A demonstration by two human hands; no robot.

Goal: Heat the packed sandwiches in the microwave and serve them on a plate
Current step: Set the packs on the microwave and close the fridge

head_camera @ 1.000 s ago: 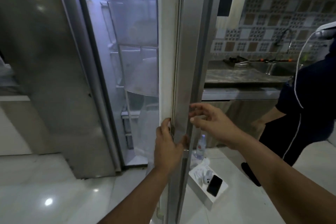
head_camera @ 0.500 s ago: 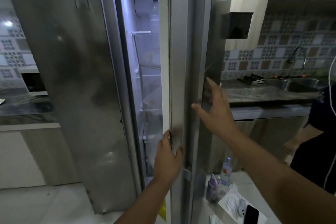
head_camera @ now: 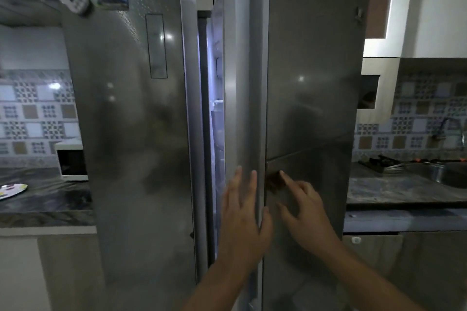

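Note:
A steel two-door fridge fills the middle. Its right door (head_camera: 310, 98) stands a narrow gap ajar, and a lit strip of the inside (head_camera: 217, 134) shows between the doors. My left hand (head_camera: 243, 212) lies flat with straight fingers on that door's edge. My right hand (head_camera: 303, 207) presses the door's front with spread fingers. A white microwave (head_camera: 72, 163) sits on the left counter, partly hidden behind the left fridge door (head_camera: 126, 121). A patterned plate (head_camera: 11, 190) lies on that counter at the far left. No sandwiches are visible.
A dark stone counter (head_camera: 394, 190) runs to the right with a steel sink (head_camera: 447, 174), a tap (head_camera: 448, 127) and a dark tray of utensils (head_camera: 381, 161). Tiled walls stand behind both counters. Magnets sit on top of the left door.
The fridge's right door has swung most of the way towards shut. My left hand let go of the door edge and lies flat on it. My view has lifted from the floor.

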